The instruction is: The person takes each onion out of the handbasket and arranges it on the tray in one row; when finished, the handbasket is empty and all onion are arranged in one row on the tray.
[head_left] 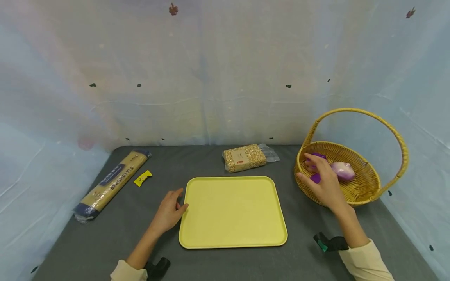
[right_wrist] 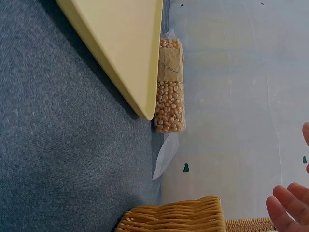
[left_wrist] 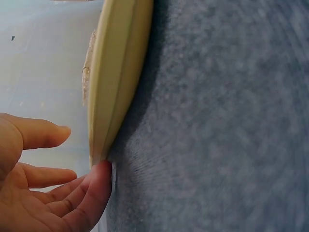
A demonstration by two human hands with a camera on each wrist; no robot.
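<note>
My left hand (head_left: 168, 214) is at the left edge of a pale yellow rectangular tray (head_left: 233, 212). In the left wrist view its fingers (left_wrist: 94, 193) are loosely bent by the tray's rim (left_wrist: 118, 72), the thumb standing apart. My right hand (head_left: 326, 187) hovers over the near left side of a wicker basket (head_left: 367, 177) with a tall handle, thumb and fingers spread, gripping nothing. Inside the basket lie a rounded purple-and-white thing (head_left: 343, 171) and bright purple things (head_left: 315, 178), partly hidden by that hand. The right wrist view shows only its fingertips (right_wrist: 285, 208) at the edge.
Behind the tray lies a clear bag of corn kernels (head_left: 244, 157). A long spaghetti packet (head_left: 112, 183) rests at the left of the grey table (head_left: 232, 265), beside a small yellow wrapped sweet (head_left: 142, 178). A pale curtain (head_left: 211, 78) hangs behind.
</note>
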